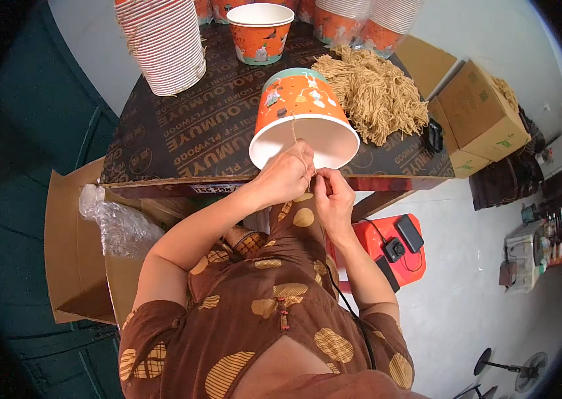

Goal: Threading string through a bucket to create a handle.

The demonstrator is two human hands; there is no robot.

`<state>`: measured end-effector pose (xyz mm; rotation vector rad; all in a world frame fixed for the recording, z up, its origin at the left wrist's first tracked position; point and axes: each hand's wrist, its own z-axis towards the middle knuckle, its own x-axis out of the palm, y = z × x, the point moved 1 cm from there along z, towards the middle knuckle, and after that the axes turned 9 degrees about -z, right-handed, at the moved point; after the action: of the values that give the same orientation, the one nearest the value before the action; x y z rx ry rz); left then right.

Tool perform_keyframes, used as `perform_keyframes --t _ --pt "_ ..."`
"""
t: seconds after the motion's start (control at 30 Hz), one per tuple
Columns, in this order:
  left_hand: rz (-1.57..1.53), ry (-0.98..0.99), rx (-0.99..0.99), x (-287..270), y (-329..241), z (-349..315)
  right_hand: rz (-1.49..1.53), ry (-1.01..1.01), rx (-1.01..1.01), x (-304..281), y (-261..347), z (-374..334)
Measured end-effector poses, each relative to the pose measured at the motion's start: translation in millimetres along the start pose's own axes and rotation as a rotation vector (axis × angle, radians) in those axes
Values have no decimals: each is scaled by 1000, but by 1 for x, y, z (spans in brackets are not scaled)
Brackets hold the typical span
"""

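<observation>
An orange paper bucket (304, 100) with printed figures and a green base band lies on its side near the front edge of the table, its white mouth facing me. A thin tan cord (294, 130) crosses its rim and comes down to my hands. My left hand (285, 174) is in front of the bucket's mouth, fingers closed on the cord. Just to its right, my right hand (335, 198) pinches the cord too, thumb against forefinger. The cord's lower end is partly hidden by my fingers.
A pile of tan cords (377, 96) lies right of the bucket. Behind stand upright buckets (261, 43) and a tall nested stack (161, 46). An open carton (78, 253) with plastic wrap (121, 223) is at left. A red stool (404, 246) holding small devices stands at right.
</observation>
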<state>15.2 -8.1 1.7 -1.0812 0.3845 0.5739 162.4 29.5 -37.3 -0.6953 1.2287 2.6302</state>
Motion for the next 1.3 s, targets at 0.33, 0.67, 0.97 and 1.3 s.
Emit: perform_keyframes --t 0.33,0.67,0.97,1.3 --pt "-15 98 -100 -3 -3 2 9 -13 27 0 1 0" --pt "-29 49 -49 1 2 3 -12 -20 -10 0 3 -1" --pt "-25 107 -115 -3 3 6 -126 -60 -107 -11 -8 -9" --pt "-21 86 -191 -2 0 10 -187 -41 -116 -12 -15 -19"
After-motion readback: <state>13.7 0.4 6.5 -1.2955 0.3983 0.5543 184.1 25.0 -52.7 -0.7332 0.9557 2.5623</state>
